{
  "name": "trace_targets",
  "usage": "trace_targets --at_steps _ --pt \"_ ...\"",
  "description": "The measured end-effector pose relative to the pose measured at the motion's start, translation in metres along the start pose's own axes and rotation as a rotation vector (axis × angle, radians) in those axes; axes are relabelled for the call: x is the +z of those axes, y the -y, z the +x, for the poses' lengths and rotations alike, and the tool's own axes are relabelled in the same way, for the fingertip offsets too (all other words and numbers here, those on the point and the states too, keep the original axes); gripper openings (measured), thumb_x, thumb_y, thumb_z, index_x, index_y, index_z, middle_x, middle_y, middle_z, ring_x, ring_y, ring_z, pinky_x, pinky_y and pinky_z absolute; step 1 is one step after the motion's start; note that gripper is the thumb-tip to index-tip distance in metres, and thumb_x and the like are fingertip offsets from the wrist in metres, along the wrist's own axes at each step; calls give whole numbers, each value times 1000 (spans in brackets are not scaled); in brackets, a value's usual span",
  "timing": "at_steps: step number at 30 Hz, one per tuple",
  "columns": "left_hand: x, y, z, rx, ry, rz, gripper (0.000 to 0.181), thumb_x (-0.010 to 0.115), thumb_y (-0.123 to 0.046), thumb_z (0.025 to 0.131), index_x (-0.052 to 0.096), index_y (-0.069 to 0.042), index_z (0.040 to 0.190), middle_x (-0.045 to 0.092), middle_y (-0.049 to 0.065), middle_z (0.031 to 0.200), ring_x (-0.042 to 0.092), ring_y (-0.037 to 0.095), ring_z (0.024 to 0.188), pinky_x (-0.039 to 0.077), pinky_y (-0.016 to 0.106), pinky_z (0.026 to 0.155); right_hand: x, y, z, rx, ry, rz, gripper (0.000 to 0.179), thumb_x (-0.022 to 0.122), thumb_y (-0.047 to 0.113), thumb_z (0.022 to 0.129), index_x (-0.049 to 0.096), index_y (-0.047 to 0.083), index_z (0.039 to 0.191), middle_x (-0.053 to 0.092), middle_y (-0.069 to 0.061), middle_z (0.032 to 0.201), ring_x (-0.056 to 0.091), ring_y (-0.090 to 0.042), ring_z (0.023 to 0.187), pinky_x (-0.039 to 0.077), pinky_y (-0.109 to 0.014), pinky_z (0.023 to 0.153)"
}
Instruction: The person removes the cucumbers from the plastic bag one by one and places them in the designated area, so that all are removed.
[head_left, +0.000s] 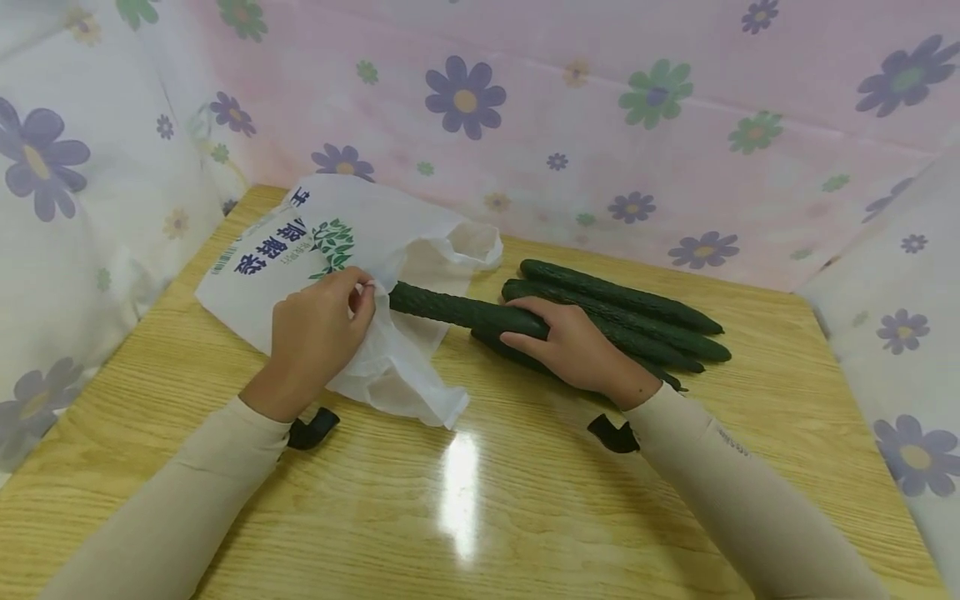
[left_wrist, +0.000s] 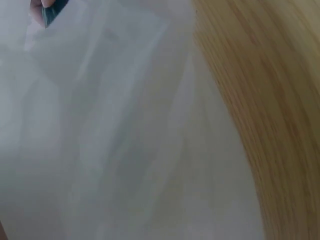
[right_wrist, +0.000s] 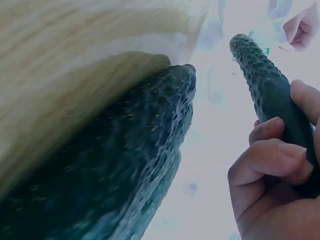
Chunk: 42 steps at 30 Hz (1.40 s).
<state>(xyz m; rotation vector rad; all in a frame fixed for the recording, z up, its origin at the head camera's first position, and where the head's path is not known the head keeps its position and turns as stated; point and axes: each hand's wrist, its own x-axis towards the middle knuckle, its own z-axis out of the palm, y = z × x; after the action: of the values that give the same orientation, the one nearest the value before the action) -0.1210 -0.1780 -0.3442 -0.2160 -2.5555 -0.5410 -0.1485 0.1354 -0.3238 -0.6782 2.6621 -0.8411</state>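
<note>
A white plastic bag (head_left: 375, 212) with dark blue characters and a green leaf print lies on the left of the table. My left hand (head_left: 318, 329) pinches the edge of its mouth between thumb and fingers. My right hand (head_left: 573, 346) grips a long dark green cucumber (head_left: 442, 307), also seen in the right wrist view as a bumpy cucumber (right_wrist: 267, 82) with fingers curled round it. Its far end lies at the bag's mouth, partly behind the plastic. White bag plastic (left_wrist: 115, 125) fills most of the left wrist view.
Several more cucumbers (head_left: 630, 292) lie side by side under and beyond my right hand. They rest on a wooden table (head_left: 375, 517). Flower-printed cloth (head_left: 525, 108) hangs behind the table and at both sides.
</note>
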Motion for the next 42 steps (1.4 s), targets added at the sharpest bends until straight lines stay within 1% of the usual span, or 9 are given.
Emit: trace_targets --at_steps 5,7,13,18,23,28,32,38,42 --pt "-1 0 -1 -4 5 0 18 59 -21 97 70 -6 98 65 7 72 52 22 48 34 31 41 -1 -8 -17 14 -27 8 60 57 55 96 47 23 146 35 5 47 23 -11 39 43 -35 57" --pt "0 0 -1 -2 5 -1 18 59 -21 97 70 -6 98 65 7 72 52 22 48 34 31 41 -1 -12 -24 24 -37 13 59 57 55 95 48 25 146 35 5 48 22 -11 38 43 -34 55" --pt "0 1 -1 3 5 1 18 59 -20 97 70 -5 98 66 8 71 52 22 48 34 31 41 -3 -21 -41 25 -66 23 52 60 48 97 51 25 143 32 7 47 22 -9 37 42 -31 52" --pt "0 1 -1 1 8 3 18 59 -20 97 69 -5 98 65 8 71 51 21 48 33 30 41 -7 -24 -53 44 -93 12 52 61 47 97 51 26 143 30 8 47 24 -9 36 41 -30 50" --pt "1 1 -1 4 15 2 17 59 -19 97 69 -5 97 65 7 71 49 20 47 31 29 41 -12 -28 -64 63 -115 5 52 61 44 97 51 23 144 31 7 46 25 -9 35 40 -31 48" --pt "2 -1 0 8 22 -2 18 59 -19 97 69 -4 98 64 8 71 48 20 46 31 29 41 -15 -36 -75 64 -136 -3 50 62 41 97 52 22 143 33 7 46 25 -8 35 40 -30 47" --pt "2 -1 1 7 29 -1 18 59 -19 97 69 -4 98 65 8 71 49 20 47 31 29 41 -16 -43 -83 79 -131 -1 50 62 42 97 52 22 142 32 8 47 25 -8 36 40 -29 48" --pt "1 -1 1 0 37 3 18 59 -19 97 69 -4 99 65 9 72 50 21 48 32 29 42 -16 -54 -97 116 -101 14 51 62 45 97 52 25 142 28 11 47 22 -5 36 39 -29 45" --pt "0 0 0 0 29 8 18 59 -19 97 70 -4 98 65 8 71 50 21 48 31 29 41 -15 -60 -106 104 -88 18 49 63 41 97 52 24 142 33 10 48 21 -2 36 39 -28 43"
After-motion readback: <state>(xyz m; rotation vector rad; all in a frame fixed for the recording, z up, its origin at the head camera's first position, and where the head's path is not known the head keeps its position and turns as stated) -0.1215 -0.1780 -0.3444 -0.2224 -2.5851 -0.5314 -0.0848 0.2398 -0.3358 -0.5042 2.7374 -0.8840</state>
